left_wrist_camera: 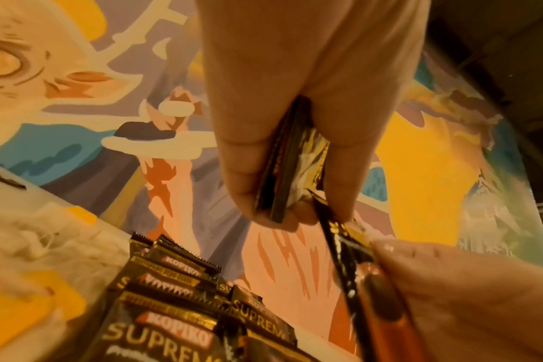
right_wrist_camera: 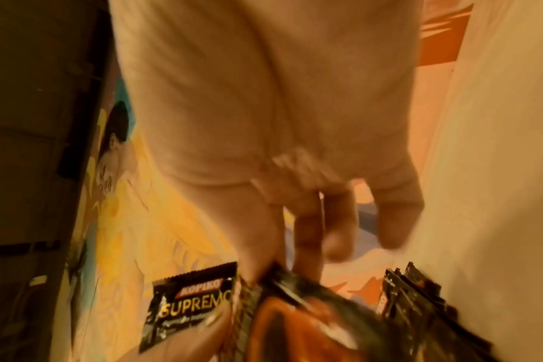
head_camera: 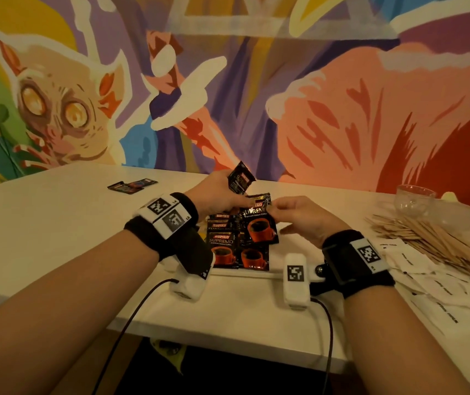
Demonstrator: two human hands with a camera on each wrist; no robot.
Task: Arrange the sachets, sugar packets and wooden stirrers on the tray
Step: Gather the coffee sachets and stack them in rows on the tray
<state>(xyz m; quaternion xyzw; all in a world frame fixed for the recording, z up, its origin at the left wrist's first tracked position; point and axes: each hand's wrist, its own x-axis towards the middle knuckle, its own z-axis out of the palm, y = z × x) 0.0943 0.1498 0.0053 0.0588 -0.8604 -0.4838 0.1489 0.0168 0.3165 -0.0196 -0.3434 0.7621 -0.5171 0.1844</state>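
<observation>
Black Kopiko coffee sachets (head_camera: 235,248) lie in overlapping rows on a white tray (head_camera: 245,273) in the middle of the table. My left hand (head_camera: 226,195) grips a small bundle of sachets (left_wrist_camera: 282,171), one of which sticks up (head_camera: 241,181). My right hand (head_camera: 273,212) pinches the top edge of one sachet (head_camera: 259,223) just above the rows, next to the left hand. In the right wrist view this sachet (right_wrist_camera: 295,318) is blurred. White sugar packets (head_camera: 433,283) and a heap of wooden stirrers (head_camera: 433,238) lie on the table at the right.
A glass bowl (head_camera: 414,201) stands at the back right behind the stirrers. A few dark sachets (head_camera: 131,185) lie at the far left of the table. A painted wall rises right behind the table. Cables hang from both wrist cameras over the front edge.
</observation>
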